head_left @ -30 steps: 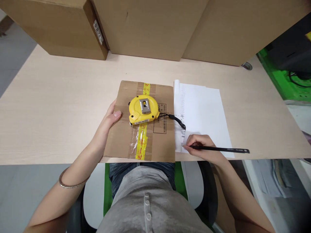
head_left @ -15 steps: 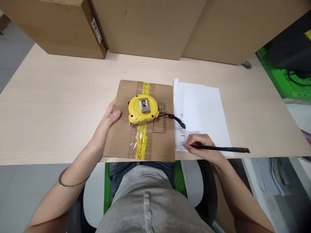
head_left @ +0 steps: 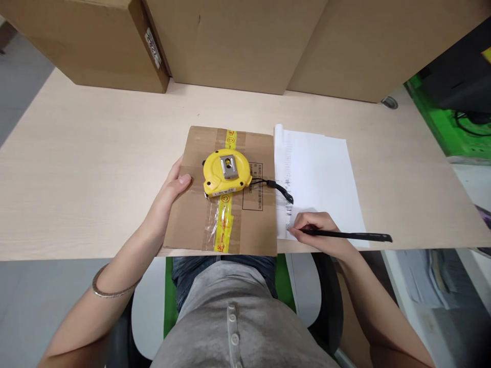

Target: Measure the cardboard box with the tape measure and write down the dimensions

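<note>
A taped cardboard box (head_left: 257,230) lies at the front of the desk, with a yellow tape measure (head_left: 215,174) on top. The tape measure has a metal belt clip and a black wrist strap (head_left: 284,193) that hangs past the box's right edge over the paper. My left hand (head_left: 169,191) grips the box's left side, thumb on the top edge; its other fingers are mostly hidden. My right hand (head_left: 316,230) is closed around a black pen (head_left: 356,236). The pen's tip meets the left part of a white sheet of paper (head_left: 322,174), where small lines of writing show.
Large cardboard boxes (head_left: 238,46) stand along the back of the desk (head_left: 88,168). A round metal piece (head_left: 389,102) lies at their right end. Green and black equipment (head_left: 441,122) is beyond the desk's right edge. A stack of papers (head_left: 425,278) sits on a lower shelf.
The pen has tilted very slightly, its tip still by the left part of the paper. The box and tape measure have shifted a hair to the right.
</note>
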